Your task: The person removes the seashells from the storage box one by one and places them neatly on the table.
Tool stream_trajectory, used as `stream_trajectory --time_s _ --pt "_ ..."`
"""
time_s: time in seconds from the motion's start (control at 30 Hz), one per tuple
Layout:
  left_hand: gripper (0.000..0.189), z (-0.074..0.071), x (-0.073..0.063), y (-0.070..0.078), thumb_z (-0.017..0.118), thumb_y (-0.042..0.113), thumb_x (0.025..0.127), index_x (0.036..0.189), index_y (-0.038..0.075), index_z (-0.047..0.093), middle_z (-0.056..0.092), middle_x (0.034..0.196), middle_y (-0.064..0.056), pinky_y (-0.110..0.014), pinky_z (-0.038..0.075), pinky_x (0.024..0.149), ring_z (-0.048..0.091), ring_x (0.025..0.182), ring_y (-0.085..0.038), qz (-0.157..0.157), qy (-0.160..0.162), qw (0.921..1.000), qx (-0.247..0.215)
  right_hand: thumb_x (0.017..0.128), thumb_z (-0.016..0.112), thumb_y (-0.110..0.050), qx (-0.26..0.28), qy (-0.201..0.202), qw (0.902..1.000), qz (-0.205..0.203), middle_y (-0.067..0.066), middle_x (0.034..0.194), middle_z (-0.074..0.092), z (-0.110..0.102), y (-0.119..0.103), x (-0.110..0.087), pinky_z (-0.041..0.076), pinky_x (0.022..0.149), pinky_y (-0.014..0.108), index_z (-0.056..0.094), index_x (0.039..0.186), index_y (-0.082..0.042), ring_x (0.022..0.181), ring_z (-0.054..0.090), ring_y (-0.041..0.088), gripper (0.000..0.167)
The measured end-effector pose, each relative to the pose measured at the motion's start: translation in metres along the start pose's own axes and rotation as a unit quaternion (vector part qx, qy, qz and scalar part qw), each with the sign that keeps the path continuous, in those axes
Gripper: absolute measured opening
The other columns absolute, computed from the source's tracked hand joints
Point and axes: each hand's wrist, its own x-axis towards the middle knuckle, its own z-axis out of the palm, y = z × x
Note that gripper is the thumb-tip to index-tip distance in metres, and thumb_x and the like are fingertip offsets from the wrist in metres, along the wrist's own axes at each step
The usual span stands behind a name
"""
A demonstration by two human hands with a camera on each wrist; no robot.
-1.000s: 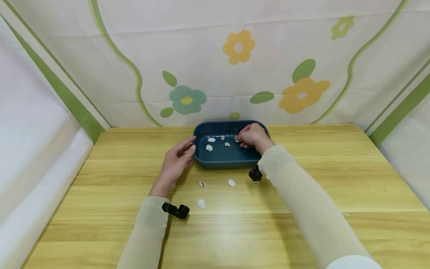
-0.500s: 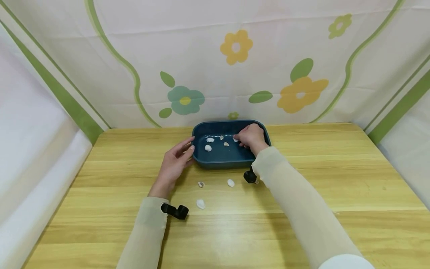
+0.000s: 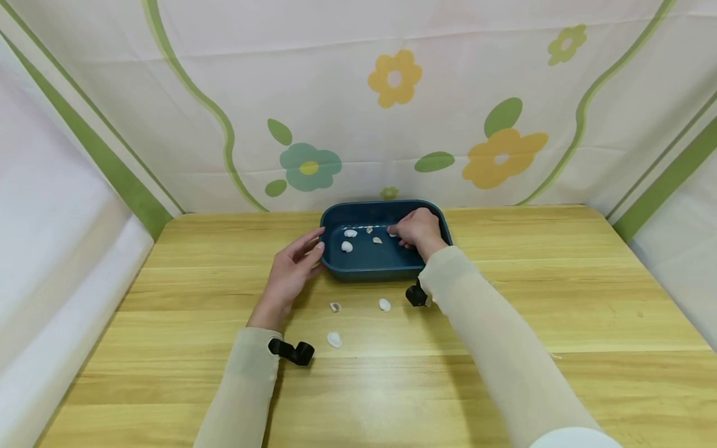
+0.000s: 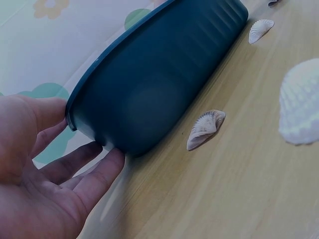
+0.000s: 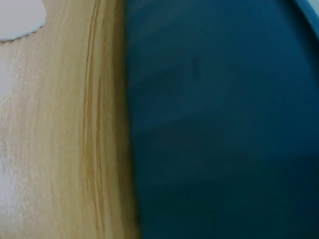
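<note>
A dark blue rectangular tray stands on the wooden table against the curtain. My left hand touches its left end from outside; the left wrist view shows fairly straight fingers against the rim and wall. Inside the tray, my right hand has its fingertips pinched on a white seashell, mostly hidden by them. Left of that hand, two white seashells and two small brownish ones lie on the tray floor. In the right wrist view, only the tray's outer wall and table show, no fingers.
In front of the tray, loose shells lie on the table: a brownish one, a white one and a larger white one. Another sits partly behind the right wrist's black camera. A flowered curtain hangs behind.
My right hand has shifted very slightly within the tray, its fingertips staying at the same shell. The left hand keeps its place at the tray's end. The head view has turned a little.
</note>
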Motion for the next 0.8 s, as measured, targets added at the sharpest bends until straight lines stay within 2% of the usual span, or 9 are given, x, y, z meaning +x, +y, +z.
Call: stream_trajectory --time_s 0.33,0.6,0.8 --pt "0.043 -0.0006 -0.0005 -0.0013 0.063 0.029 0.111 0.154 0.032 0.061 0.055 0.161 -0.006 -0.042 0.058 0.112 0.062 0.14 -0.026 0.002 0.002 1.0 -0.003 0.097 0.083 -0.033 -0.003 0.001 0.9999 -0.013 -0.001 0.072 0.066 0.0004 0.0006 -0.0009 0.054 0.059 0.025 0.078 0.096 -0.009 0.063 0.062 0.013 0.024" --pt "0.044 0.0001 -0.0004 -0.0013 0.063 0.03 0.111 0.154 0.032 0.06 0.055 0.161 -0.006 -0.042 0.058 0.112 0.062 0.141 -0.026 0.005 0.001 1.0 -0.002 0.096 0.083 -0.026 0.0 -0.007 0.9998 -0.018 -0.003 0.066 0.065 -0.0013 0.0031 -0.0017 0.053 0.06 0.027 0.081 0.094 -0.009 0.062 0.061 0.013 0.017" --pt "0.043 0.0005 -0.0005 -0.0004 0.063 0.03 0.111 0.154 0.033 0.061 0.054 0.162 -0.006 -0.042 0.057 0.112 0.061 0.142 -0.026 0.003 0.001 1.0 -0.001 0.094 0.085 -0.023 0.009 0.001 0.999 -0.043 0.002 0.08 0.073 -0.001 0.0055 -0.0035 0.054 0.058 0.025 0.084 0.1 -0.01 0.065 0.063 0.013 0.015"
